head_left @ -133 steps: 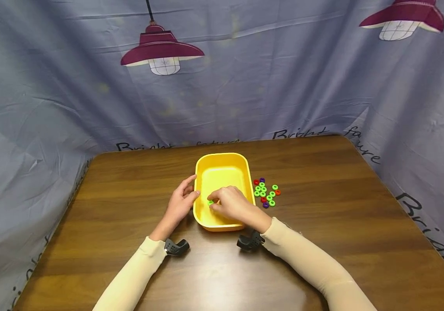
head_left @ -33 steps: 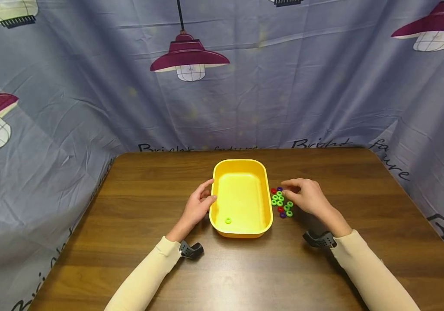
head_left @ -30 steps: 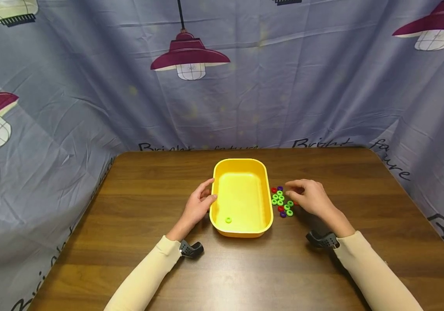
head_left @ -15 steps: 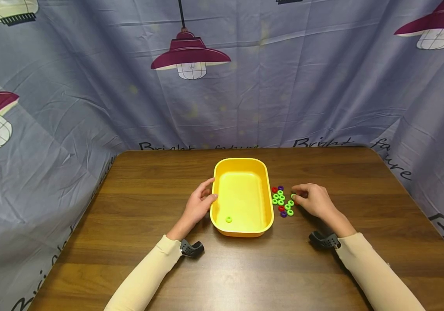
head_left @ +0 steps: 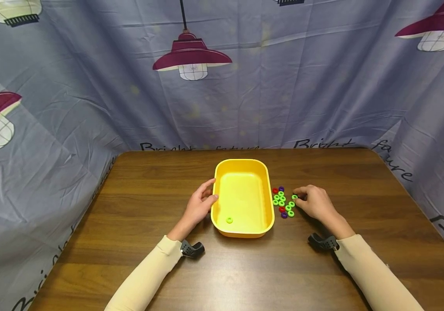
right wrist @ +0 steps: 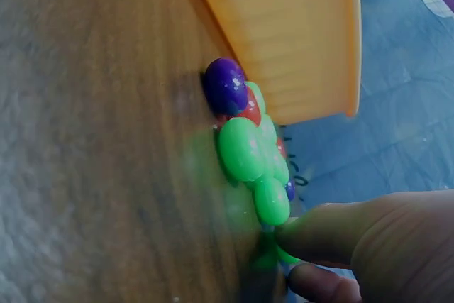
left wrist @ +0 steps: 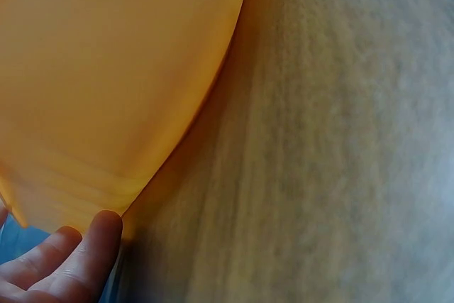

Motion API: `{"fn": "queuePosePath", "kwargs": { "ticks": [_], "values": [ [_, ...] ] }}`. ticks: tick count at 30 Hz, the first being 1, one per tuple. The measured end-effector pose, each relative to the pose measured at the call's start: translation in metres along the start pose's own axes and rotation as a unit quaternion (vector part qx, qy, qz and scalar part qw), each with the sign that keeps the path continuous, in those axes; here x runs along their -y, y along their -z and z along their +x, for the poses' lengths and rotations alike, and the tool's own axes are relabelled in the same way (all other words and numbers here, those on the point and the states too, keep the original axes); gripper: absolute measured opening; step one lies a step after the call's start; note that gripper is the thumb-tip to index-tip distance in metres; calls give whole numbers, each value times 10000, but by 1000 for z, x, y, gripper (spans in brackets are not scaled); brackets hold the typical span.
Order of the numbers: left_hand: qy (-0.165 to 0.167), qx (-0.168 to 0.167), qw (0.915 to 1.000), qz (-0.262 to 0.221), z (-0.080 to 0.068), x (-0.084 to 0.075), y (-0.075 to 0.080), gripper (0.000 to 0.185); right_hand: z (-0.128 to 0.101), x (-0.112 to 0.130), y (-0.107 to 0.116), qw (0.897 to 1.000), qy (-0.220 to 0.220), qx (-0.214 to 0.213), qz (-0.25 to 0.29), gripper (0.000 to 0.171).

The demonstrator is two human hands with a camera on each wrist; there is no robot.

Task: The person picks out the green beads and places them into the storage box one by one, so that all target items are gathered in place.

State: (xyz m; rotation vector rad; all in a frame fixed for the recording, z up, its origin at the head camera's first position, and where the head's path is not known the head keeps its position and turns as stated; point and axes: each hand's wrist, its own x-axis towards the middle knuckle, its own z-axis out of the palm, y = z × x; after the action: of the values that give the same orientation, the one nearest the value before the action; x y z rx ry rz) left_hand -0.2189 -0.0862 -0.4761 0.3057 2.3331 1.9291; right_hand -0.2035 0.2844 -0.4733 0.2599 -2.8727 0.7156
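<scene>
A yellow plastic tray (head_left: 241, 235) stands on the wooden table. My left hand (head_left: 197, 206) rests against its left side, with thumb and fingertips touching the rim and wall. Inside the tray, near its front left, lies one small green ring (head_left: 229, 220). To the right of the tray, my right hand (head_left: 317, 203) pinches another green ring (head_left: 294, 197) between thumb and finger, low at the table. Beside those fingers lie several loose green rings (head_left: 282, 203), a red ring (head_left: 282, 209) and a purple ring (right wrist: 225, 86). My palm may hide more rings.
A brown wooden table (head_left: 222, 272) carries everything. Behind it hangs a blue-grey curtain (head_left: 222, 108) printed with lamps and lettering. On each wrist sits a black camera mount, the left mount (head_left: 192, 249) close to the tray's front left.
My right hand has left the tray, where a green ring now lies, and moved right to the loose rings. Lately it has dropped slightly onto another green ring. My left hand stays put.
</scene>
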Motion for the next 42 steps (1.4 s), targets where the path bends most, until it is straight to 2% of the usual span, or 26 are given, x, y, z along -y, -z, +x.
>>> {"fn": "queuePosePath", "kwargs": {
  "ticks": [15, 30, 37, 42],
  "values": [
    [8, 6, 10000, -15, -1, 0, 0, 57, 1, -5, -4, 9997, 163, -164, -10, 21],
    [-26, 6, 10000, -21, 1, 1, 0, 56, 2, 0, 3, 9998, 174, -98, 62, 19],
    [-33, 12, 10000, -40, 0, 2, 0, 57, 7, 18, 11, 9995, 152, -83, 255, 22],
    [-21, 1, 10000, -27, 0, 0, -1, 56, 12, 42, 14, 9979, 432, -97, 471, 23]
  ]
}}
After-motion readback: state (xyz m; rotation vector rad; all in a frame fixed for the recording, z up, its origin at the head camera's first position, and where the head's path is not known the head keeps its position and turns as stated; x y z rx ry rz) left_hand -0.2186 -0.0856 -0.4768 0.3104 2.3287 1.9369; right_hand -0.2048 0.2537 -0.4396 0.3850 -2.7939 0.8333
